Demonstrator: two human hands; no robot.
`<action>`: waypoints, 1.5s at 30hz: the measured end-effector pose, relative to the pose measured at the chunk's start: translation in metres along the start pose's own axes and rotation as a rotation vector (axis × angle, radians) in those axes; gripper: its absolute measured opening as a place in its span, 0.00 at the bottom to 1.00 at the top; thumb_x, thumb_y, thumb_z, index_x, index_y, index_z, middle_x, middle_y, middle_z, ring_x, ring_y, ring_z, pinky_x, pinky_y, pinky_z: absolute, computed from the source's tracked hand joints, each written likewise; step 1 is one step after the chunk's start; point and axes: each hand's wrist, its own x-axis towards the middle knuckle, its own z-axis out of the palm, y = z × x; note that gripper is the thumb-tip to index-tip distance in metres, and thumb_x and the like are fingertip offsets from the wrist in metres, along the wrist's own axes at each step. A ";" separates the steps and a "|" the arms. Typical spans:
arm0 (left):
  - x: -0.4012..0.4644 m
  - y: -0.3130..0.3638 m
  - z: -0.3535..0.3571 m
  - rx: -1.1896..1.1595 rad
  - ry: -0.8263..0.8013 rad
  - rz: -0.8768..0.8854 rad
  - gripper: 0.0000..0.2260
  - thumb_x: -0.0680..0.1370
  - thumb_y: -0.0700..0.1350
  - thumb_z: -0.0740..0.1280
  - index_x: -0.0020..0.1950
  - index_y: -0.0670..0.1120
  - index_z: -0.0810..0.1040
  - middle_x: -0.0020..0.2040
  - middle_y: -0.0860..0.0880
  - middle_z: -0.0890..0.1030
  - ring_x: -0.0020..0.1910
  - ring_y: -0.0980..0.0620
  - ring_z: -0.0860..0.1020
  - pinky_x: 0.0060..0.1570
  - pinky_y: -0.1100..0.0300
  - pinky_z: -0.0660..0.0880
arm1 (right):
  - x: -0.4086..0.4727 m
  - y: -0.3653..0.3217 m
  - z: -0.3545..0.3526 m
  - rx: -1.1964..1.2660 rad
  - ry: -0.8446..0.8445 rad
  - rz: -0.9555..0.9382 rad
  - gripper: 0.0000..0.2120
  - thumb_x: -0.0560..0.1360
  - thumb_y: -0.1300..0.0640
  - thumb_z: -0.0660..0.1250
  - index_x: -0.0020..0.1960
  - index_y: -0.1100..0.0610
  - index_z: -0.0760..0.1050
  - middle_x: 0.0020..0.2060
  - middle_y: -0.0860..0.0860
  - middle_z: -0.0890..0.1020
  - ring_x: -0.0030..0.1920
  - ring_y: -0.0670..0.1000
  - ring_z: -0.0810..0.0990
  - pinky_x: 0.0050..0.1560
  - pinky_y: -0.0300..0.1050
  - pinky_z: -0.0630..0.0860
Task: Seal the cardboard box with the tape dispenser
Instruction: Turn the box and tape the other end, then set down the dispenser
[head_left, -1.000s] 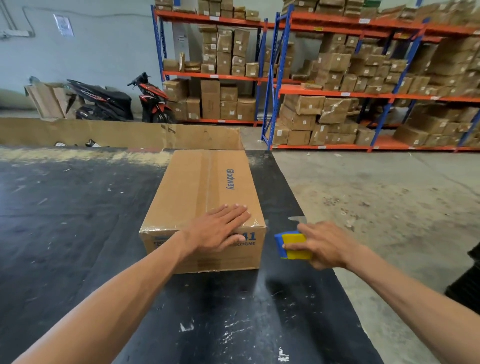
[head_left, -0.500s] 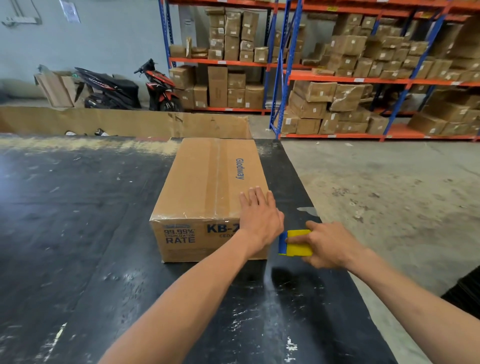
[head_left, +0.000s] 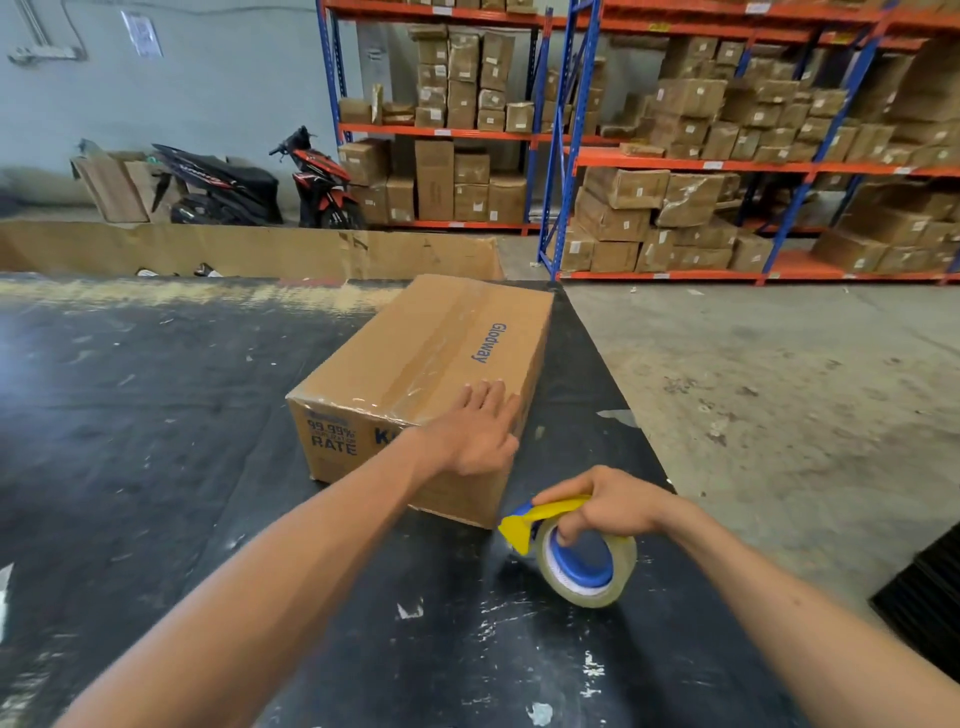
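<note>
- Cardboard box sits on our black table, turned at an angle, its near corner towards our right hand; we place it at about twelve o'clock from us, close to the table's right edge.
- Clear tape runs along the top seam of the box, and "Glodway" is printed in blue beside it; the near end face shows "99.99%" and "RATE".
- Our left hand lies flat on the box's near top corner, fingers straight and together, palm down, holding nothing.
- Our right hand is clenched around the tape dispenser, at about one o'clock and nearer to us than the box; the fingers wrap its yellow handle.
- We see the dispenser's clear tape roll on a blue hub, with its yellow and blue front end just beside the box's near corner; whether it touches the cardboard we cannot quite tell.
- Shelving racks loaded with cartons stand at one to two o'clock, and a motorbike is parked at eleven o'clock by the wall.
</note>
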 end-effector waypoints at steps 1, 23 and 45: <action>-0.011 -0.015 -0.004 -0.021 -0.041 0.029 0.32 0.83 0.53 0.51 0.80 0.40 0.42 0.80 0.36 0.46 0.79 0.38 0.47 0.76 0.44 0.47 | 0.001 -0.002 0.001 0.000 -0.003 0.002 0.22 0.63 0.49 0.76 0.54 0.31 0.83 0.46 0.36 0.85 0.52 0.41 0.81 0.49 0.35 0.77; -0.074 -0.152 -0.020 -0.069 -0.120 -0.138 0.41 0.72 0.44 0.73 0.79 0.42 0.53 0.77 0.42 0.59 0.70 0.41 0.69 0.69 0.50 0.66 | 0.037 -0.019 0.037 0.493 -0.016 0.080 0.25 0.63 0.65 0.72 0.59 0.66 0.74 0.36 0.59 0.81 0.34 0.54 0.79 0.38 0.50 0.77; -0.046 -0.133 0.021 0.050 -0.027 -0.190 0.33 0.79 0.67 0.51 0.79 0.62 0.38 0.82 0.49 0.44 0.77 0.31 0.47 0.69 0.27 0.49 | 0.078 -0.056 0.117 0.190 0.129 -0.114 0.20 0.71 0.42 0.76 0.62 0.44 0.83 0.54 0.42 0.86 0.58 0.43 0.82 0.65 0.47 0.75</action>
